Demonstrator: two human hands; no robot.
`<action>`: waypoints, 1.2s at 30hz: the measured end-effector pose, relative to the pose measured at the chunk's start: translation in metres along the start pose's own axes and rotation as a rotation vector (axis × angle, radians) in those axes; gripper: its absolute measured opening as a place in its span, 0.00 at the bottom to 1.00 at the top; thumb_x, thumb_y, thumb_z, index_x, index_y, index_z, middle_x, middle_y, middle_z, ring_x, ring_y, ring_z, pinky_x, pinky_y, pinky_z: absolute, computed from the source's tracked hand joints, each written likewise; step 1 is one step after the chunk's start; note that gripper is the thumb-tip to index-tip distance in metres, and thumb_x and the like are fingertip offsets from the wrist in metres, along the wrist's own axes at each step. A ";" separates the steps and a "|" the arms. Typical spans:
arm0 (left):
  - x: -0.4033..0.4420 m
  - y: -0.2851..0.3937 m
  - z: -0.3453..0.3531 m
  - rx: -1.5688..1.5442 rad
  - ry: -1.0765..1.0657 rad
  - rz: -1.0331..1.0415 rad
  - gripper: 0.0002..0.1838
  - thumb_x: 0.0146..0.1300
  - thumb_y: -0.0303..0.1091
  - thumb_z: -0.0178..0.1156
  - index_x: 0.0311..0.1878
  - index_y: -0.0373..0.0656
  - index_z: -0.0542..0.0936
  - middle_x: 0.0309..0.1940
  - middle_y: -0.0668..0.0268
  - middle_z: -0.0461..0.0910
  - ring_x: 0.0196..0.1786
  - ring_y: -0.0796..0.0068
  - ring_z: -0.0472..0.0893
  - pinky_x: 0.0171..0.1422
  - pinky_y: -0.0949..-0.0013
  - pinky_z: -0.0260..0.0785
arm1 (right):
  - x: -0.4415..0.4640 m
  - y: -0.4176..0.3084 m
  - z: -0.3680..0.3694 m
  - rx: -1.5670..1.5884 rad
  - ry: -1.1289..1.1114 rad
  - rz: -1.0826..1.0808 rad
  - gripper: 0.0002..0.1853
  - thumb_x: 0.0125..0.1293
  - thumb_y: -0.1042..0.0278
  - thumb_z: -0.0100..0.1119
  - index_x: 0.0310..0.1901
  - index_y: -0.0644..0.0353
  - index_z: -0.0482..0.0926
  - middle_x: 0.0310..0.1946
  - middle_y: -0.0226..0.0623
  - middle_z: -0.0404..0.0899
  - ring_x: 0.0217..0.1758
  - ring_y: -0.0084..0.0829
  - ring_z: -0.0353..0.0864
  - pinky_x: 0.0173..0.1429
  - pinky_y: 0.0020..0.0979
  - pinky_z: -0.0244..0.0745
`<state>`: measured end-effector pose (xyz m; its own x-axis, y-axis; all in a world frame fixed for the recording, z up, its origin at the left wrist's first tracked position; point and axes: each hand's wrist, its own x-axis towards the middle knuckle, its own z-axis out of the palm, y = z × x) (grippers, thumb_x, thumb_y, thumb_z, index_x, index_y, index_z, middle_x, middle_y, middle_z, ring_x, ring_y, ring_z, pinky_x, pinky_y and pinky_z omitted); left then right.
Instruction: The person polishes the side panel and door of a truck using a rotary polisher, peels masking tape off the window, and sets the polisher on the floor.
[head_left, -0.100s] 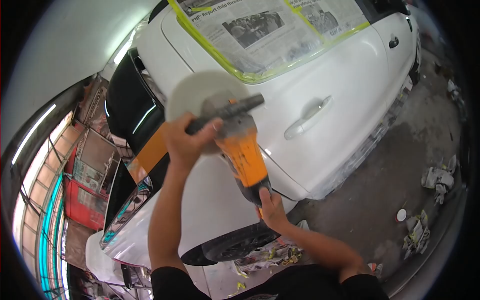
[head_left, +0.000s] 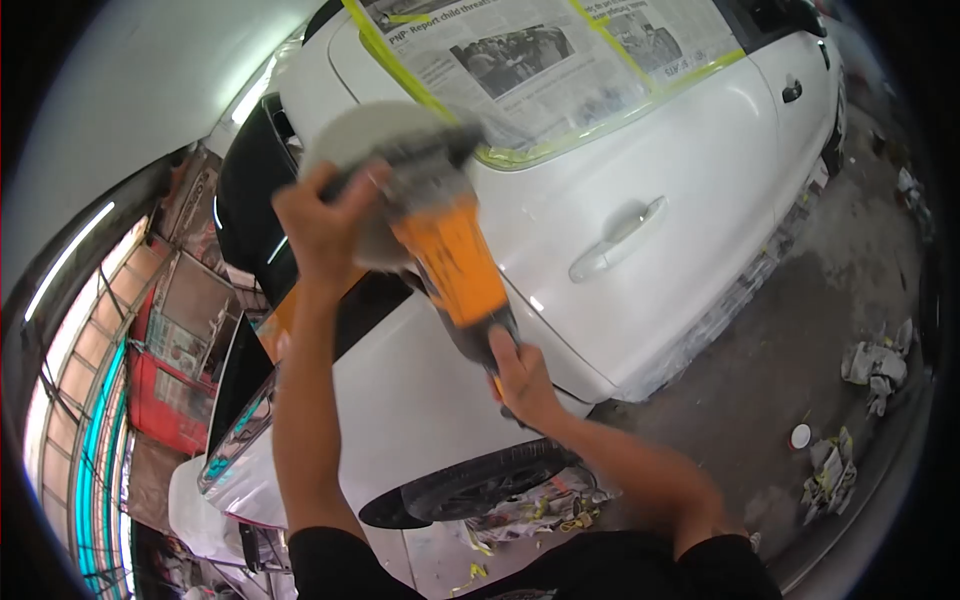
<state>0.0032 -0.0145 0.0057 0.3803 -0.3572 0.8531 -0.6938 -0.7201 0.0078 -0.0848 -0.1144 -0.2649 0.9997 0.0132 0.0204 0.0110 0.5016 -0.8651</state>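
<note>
An orange and black car polisher (head_left: 455, 255) with a broad pale round pad (head_left: 375, 125) is held in both hands over a white car door panel (head_left: 560, 220). My left hand (head_left: 325, 220) is wrapped around the black side handle (head_left: 440, 145) near the pad. Its fingers are partly smeared by motion. Lower down, my right hand (head_left: 523, 385) closes around the rear grip. The pad lies against or just above the bodywork by the window frame; I cannot tell whether it touches. Newspaper (head_left: 560, 80) edged with yellow-green tape (head_left: 540, 157) covers the window.
A door handle (head_left: 620, 240) sticks out right of the polisher. Below is the wheel (head_left: 485, 480), with crumpled paper around it. More crumpled newspaper (head_left: 833, 470) and a small white-topped round object (head_left: 800, 437) lie on the grey floor (head_left: 700, 450). A red object (head_left: 170, 390) stands at left.
Both hands have carried the polisher up and to the left. Its pad has moved along the bodywork toward the upper left, past the taped window corner.
</note>
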 end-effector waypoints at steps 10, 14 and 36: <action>0.022 0.005 -0.008 0.011 0.056 0.041 0.23 0.57 0.48 0.76 0.30 0.31 0.84 0.16 0.68 0.76 0.22 0.82 0.68 0.26 0.70 0.62 | 0.022 -0.031 0.005 -0.016 -0.043 0.001 0.35 0.70 0.29 0.51 0.22 0.58 0.70 0.14 0.26 0.67 0.14 0.21 0.68 0.19 0.29 0.62; -0.052 0.025 0.006 -0.057 -0.165 0.036 0.21 0.56 0.44 0.76 0.29 0.32 0.82 0.14 0.66 0.72 0.21 0.83 0.68 0.25 0.71 0.60 | -0.033 0.050 -0.020 -0.012 0.007 -0.063 0.36 0.74 0.33 0.45 0.20 0.60 0.71 0.13 0.30 0.69 0.14 0.23 0.69 0.20 0.29 0.62; 0.078 -0.029 -0.008 0.278 0.409 0.054 0.27 0.58 0.52 0.71 0.31 0.31 0.82 0.15 0.65 0.70 0.21 0.74 0.66 0.29 0.65 0.60 | 0.084 -0.105 -0.020 -0.150 -0.405 -0.021 0.37 0.70 0.29 0.51 0.19 0.59 0.71 0.13 0.30 0.69 0.16 0.23 0.70 0.22 0.30 0.65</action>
<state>0.0480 -0.0161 0.0759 0.0387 -0.1759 0.9836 -0.4958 -0.8580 -0.1339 -0.0016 -0.1834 -0.1829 0.9103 0.3579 0.2079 0.0640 0.3746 -0.9250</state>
